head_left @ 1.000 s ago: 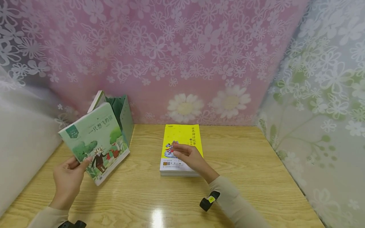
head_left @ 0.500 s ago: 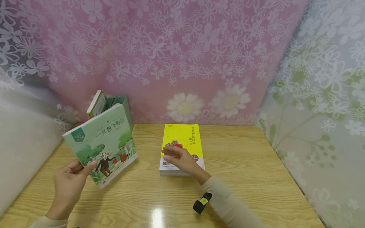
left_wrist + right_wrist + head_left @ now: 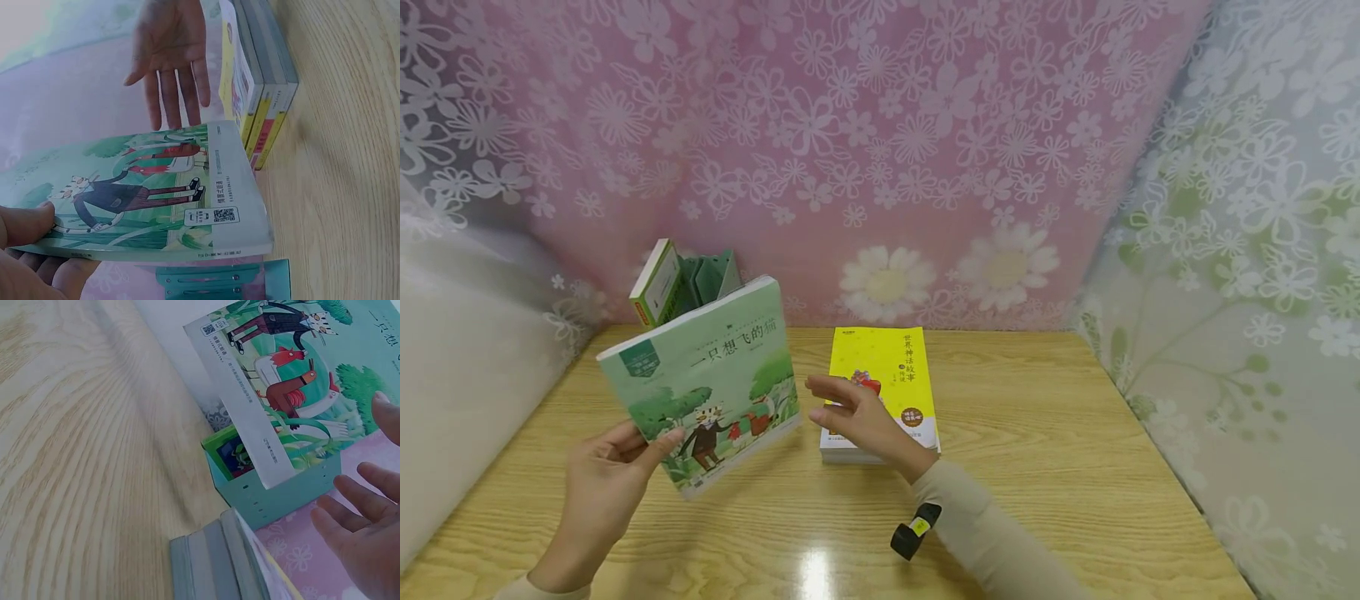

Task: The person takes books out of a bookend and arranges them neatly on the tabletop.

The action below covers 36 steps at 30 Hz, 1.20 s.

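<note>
My left hand [image 3: 606,487] holds a green picture book [image 3: 737,379] by its lower left side, thumb on the front cover and fingers behind. The book is tilted, its cover with a cat figure facing me. My right hand [image 3: 868,421] reaches toward the book's right edge with fingers straight and nothing in them; a small gap shows between them in the head view. Under the right hand lies a stack of books with a yellow cover [image 3: 880,350] on top, partly hidden by that hand. The left wrist view shows the stack's several spines [image 3: 269,119].
A green file holder [image 3: 707,279] stands at the back left, partly behind the held book. Another book with a green edge [image 3: 655,283] leans in it. A pink floral curtain [image 3: 865,167] hangs behind the wooden table [image 3: 1037,417], with pale sheets at both sides.
The green picture book has moved right in my left hand, away from the file holder. My right hand has shifted left over the yellow book, toward the picture book.
</note>
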{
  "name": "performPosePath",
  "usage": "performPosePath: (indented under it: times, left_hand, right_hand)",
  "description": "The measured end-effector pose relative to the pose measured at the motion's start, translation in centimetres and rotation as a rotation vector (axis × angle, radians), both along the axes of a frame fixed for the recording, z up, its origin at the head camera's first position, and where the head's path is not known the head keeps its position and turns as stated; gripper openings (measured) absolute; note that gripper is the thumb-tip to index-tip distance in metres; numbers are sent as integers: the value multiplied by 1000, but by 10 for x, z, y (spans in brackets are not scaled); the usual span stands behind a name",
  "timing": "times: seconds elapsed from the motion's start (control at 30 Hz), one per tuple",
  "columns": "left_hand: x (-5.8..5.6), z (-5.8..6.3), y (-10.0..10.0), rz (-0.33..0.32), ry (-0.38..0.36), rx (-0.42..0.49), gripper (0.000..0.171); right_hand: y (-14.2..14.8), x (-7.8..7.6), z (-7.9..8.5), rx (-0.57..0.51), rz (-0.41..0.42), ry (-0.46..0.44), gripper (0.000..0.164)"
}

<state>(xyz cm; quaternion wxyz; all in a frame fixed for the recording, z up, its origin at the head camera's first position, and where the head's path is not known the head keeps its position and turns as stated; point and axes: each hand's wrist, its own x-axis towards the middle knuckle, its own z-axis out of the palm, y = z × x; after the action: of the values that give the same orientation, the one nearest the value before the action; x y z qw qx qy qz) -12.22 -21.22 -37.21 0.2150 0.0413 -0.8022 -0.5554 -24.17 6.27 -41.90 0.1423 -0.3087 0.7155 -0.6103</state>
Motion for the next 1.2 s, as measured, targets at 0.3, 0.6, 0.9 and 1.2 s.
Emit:
performPosePath:
  times: [0.3, 0.6, 0.9, 1.2]
  left_hand:
    - [-1, 1, 9, -198, 30, 110, 33]
    - [-5, 0, 17, -335, 68, 191, 28]
    - [-11, 8, 24, -242, -148, 54, 27]
    - [-22, 4, 31, -260, -180, 164, 50]
  right_hand:
    - [-4, -1, 4, -49, 13, -9, 58]
    - [3, -1, 0, -80, 87, 28, 41]
    - [14, 5, 4, -84, 52, 31, 34]
    - [26, 3, -4, -148, 102, -31, 38]
